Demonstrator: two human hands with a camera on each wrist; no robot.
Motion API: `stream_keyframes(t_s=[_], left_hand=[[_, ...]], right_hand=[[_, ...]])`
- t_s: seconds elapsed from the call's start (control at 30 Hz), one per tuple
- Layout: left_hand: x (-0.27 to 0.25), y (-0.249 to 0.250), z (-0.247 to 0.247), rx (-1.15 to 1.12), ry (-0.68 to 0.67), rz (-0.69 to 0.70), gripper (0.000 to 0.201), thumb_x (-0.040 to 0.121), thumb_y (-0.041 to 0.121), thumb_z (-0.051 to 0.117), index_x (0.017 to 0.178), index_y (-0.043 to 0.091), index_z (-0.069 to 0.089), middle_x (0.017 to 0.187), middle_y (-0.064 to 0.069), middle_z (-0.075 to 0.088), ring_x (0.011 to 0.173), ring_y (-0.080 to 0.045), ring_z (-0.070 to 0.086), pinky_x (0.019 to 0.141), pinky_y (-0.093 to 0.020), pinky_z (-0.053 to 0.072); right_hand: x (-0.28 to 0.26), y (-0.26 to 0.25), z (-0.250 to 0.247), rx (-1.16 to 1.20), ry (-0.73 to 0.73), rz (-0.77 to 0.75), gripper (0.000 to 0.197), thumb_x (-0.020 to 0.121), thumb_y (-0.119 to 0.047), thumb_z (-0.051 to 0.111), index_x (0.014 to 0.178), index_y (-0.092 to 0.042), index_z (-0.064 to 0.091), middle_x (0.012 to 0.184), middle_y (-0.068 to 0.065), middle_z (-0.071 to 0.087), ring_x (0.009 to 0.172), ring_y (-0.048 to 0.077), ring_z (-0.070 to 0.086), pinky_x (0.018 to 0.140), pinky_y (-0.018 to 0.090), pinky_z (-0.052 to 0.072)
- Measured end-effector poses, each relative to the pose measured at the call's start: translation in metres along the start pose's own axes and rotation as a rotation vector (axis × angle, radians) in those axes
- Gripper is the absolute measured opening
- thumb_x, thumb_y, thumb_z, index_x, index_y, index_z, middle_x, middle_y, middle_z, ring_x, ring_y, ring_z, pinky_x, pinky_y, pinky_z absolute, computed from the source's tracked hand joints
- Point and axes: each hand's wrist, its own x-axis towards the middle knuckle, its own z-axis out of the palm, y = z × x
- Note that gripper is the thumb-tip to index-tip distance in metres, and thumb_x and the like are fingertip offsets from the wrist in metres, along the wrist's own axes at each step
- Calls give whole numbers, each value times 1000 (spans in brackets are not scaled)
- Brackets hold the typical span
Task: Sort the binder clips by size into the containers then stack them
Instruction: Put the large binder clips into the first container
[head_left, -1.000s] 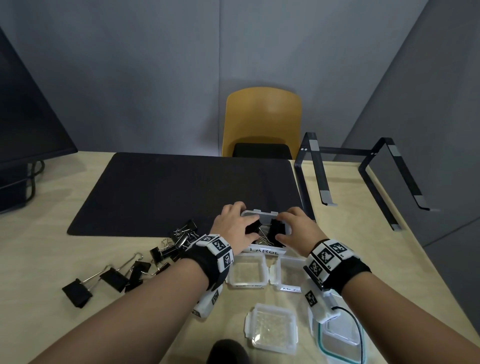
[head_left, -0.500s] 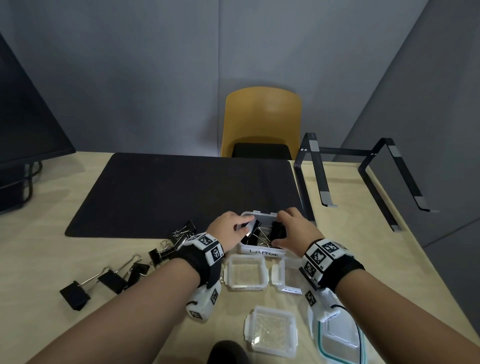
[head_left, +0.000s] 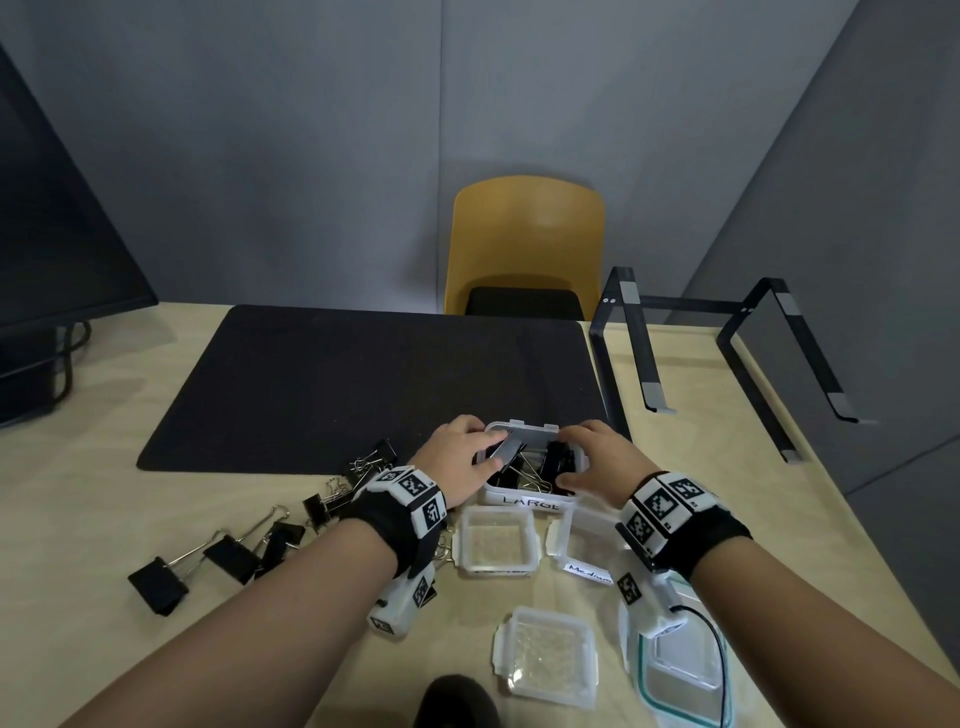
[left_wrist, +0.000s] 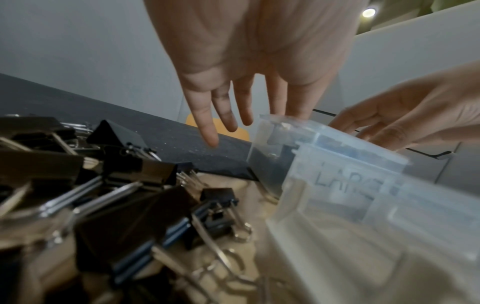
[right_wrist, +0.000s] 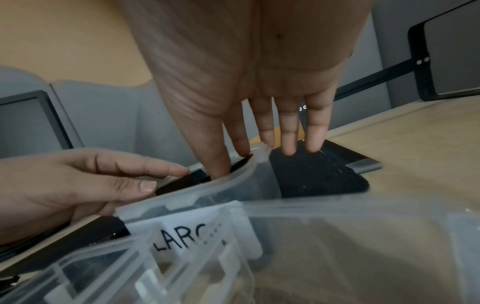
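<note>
The container labelled LARGE (head_left: 524, 501), filled with large binder clips (head_left: 550, 462), is positioned at the near edge of the black desk mat (head_left: 363, 384). It is flanked by the left hand (head_left: 457, 460) and right hand (head_left: 605, 460), fingers extended and relaxed over its rim, nothing gripped. Loose binder clips (head_left: 228, 556) are scattered toward the desk's left edge

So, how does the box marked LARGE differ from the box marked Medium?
The LARGE box holds black clips; the Medium box looks empty. Both hands, left and right, are at the LARGE box; none touches the Medium box. LARGE lies farther away, partly on the mat. Both are clear plastic, without lids.
</note>
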Motion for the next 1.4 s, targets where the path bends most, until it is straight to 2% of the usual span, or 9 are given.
stream_keyframes(t_s=[0.2,0.43,0.63,0.8,0.9,1.03,1.23,1.33,1.4], left_hand=[[-17,4,-9,-41,15,-15,47,94,37,49,139,25,43,137,5,40,128,-15,38,105,-33,38],[-50,-9,-29,-90,80,-65,35,93,32,52,127,24,54,132,7,45,125,-14,39,107,-32,36],[-90,-45,-51,-56,64,-137,28,91,27,54,119,26,60,126,5,51,121,-14,45,106,-33,38],[-126,-84,-76,-31,33,-224,30,87,17,59,116,25,64,120,3,51,115,-16,50,102,-30,41],[-143,-105,-90,5,-38,-272,31,83,14,61,113,23,65,119,-1,53,114,-18,51,100,-30,41],[-160,-129,-101,52,-89,-299,39,82,12,59,118,26,62,123,0,52,119,-17,48,103,-27,38],[-181,-159,-109,96,-126,-377,52,73,17,68,121,29,55,123,-2,48,119,-22,45,100,-30,40],[-191,-171,-108,130,-118,-431,72,70,22,72,134,29,41,136,0,37,127,-22,34,104,-33,37],[-197,-174,-111,197,-79,-472,83,67,31,75,139,29,33,140,1,31,129,-22,29,104,-35,36]], right_hand=[[-10,-8,-2,0,95,-3,49,86,-32,62,131,-21,47,134,2,44,118,20,48,100,30,42],[-28,-42,7,63,135,-30,35,85,-30,62,119,-19,58,124,1,52,111,18,52,94,29,44],[-46,-90,28,129,109,-117,26,87,-28,61,109,-15,64,112,1,63,102,15,57,88,26,44],[-56,-129,57,174,43,-155,21,87,-25,60,105,-16,65,107,0,63,88,11,55,75,21,41],[-58,-147,76,199,-1,-149,21,86,-21,58,105,-14,65,106,2,64,90,13,58,77,22,43],[-59,-167,98,193,-40,-171,20,86,-19,56,103,-13,65,104,2,65,82,9,52,73,21,41],[-53,-191,124,163,-58,-201,21,87,-20,55,105,-15,64,101,-3,61,83,7,49,73,20,39],[-49,-204,135,174,-72,-233,22,85,-18,55,105,-18,65,98,-4,60,81,6,49,73,20,41],[-45,-214,141,170,-86,-262,24,85,-17,54,107,-18,64,105,-1,63,84,6,50,76,19,42]])
